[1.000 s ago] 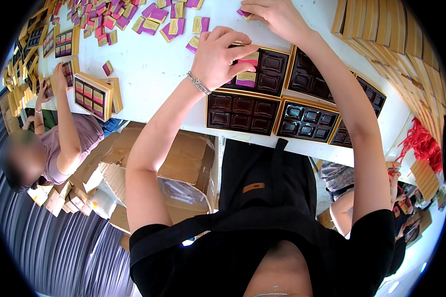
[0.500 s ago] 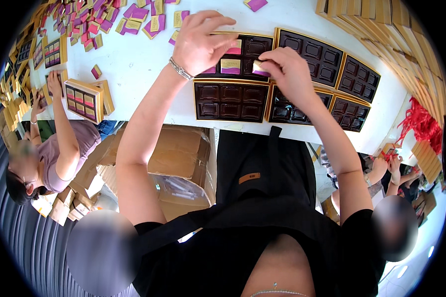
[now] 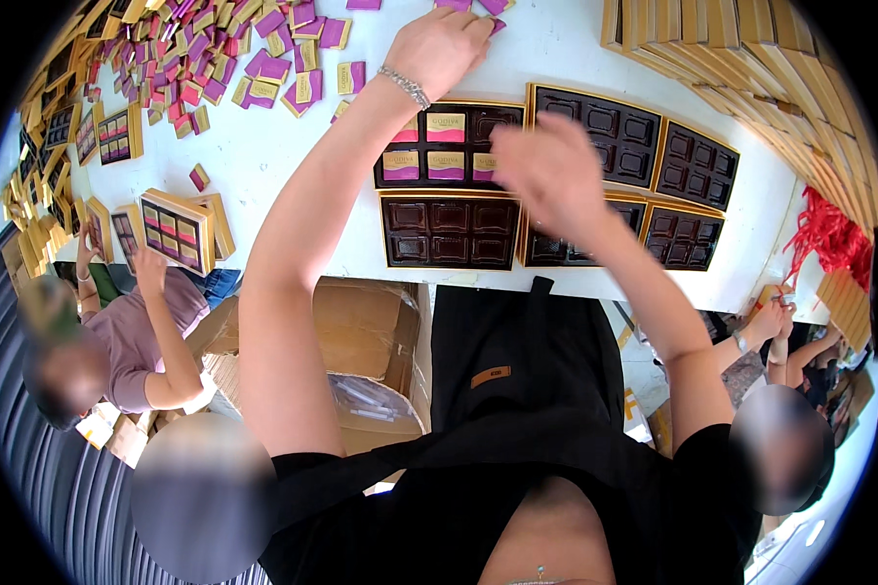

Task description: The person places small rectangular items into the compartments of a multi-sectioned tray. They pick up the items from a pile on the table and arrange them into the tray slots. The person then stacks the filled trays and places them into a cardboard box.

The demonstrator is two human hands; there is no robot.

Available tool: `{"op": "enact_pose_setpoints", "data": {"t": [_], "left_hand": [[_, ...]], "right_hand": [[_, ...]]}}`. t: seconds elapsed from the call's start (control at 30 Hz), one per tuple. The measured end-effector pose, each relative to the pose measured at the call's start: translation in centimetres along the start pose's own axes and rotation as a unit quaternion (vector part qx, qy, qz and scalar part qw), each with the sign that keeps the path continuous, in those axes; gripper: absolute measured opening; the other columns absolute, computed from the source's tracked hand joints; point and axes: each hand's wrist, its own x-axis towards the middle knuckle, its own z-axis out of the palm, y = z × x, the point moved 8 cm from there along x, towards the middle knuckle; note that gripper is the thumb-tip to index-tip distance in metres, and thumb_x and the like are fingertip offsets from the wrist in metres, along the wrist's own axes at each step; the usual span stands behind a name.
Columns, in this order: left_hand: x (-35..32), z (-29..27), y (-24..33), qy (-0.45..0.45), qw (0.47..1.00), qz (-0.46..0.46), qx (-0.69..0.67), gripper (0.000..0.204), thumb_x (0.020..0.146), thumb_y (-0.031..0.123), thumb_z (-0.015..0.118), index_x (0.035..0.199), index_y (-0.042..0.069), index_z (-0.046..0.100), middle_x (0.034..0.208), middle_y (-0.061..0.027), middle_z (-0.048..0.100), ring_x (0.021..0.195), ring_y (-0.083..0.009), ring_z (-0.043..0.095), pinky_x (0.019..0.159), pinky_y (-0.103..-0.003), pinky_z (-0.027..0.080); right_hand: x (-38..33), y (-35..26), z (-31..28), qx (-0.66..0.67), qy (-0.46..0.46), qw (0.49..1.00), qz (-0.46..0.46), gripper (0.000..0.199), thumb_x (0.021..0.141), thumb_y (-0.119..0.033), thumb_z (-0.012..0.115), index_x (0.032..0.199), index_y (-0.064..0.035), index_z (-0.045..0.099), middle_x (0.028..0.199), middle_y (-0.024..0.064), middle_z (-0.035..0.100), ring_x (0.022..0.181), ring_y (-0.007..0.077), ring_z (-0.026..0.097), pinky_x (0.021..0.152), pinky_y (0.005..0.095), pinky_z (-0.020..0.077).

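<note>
A head-worn fisheye looks down from close above the hands and table.

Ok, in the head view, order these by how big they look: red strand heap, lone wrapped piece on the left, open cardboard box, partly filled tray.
Largest to smallest:
1. open cardboard box
2. partly filled tray, some of it behind the right hand
3. red strand heap
4. lone wrapped piece

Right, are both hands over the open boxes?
No: the right hand is over the open boxes, but the left hand is beyond their far edge, near purple wrapped pieces.
</note>
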Motion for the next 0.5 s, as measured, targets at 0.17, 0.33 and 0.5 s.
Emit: {"op": "enact_pose_setpoints", "data": {"t": [0.17, 0.33, 0.5], "left_hand": [[-1.2, 0.8, -4.1, -0.037, 0.958, -0.192, -0.208, 0.02, 0.088, 0.019, 0.064, 0.103, 0.009, 0.073, 0.074, -0.0097, 0.069, 0.065, -0.0247, 0.067, 0.062, -0.032, 0.054], [-0.3, -0.8, -3.3, -0.07, 0.973, -0.144, -0.165, 0.018, 0.088, 0.019, 0.064, 0.099, 0.008, 0.074, 0.086, -0.0085, 0.07, 0.073, -0.0209, 0.068, 0.067, -0.032, 0.054], [-1.5, -0.3, -3.8, -0.093, 0.962, -0.184, -0.18, 0.016, 0.086, 0.021, 0.069, 0.099, 0.012, 0.073, 0.095, -0.0095, 0.067, 0.08, -0.0242, 0.066, 0.073, -0.035, 0.054]], "right_hand": [[9.0, 11.7, 0.1, -0.094, 0.116, 0.986, 0.073, 0.02, 0.086, -0.011, 0.064, 0.105, -0.0071, 0.068, 0.098, 0.0128, 0.069, 0.09, 0.0308, 0.064, 0.079, 0.0375, 0.0507], [11.3, 14.6, 4.4, -0.076, -0.088, 0.986, 0.118, 0.019, 0.081, -0.004, 0.064, 0.099, -0.0075, 0.067, 0.105, 0.0203, 0.063, 0.097, 0.0373, 0.06, 0.08, 0.0424, 0.0492], [7.6, 12.4, 0.5, 0.047, -0.021, 0.98, 0.191, 0.014, 0.082, -0.006, 0.062, 0.096, -0.0048, 0.063, 0.102, 0.0181, 0.062, 0.099, 0.0361, 0.058, 0.081, 0.0438, 0.0491]]}}
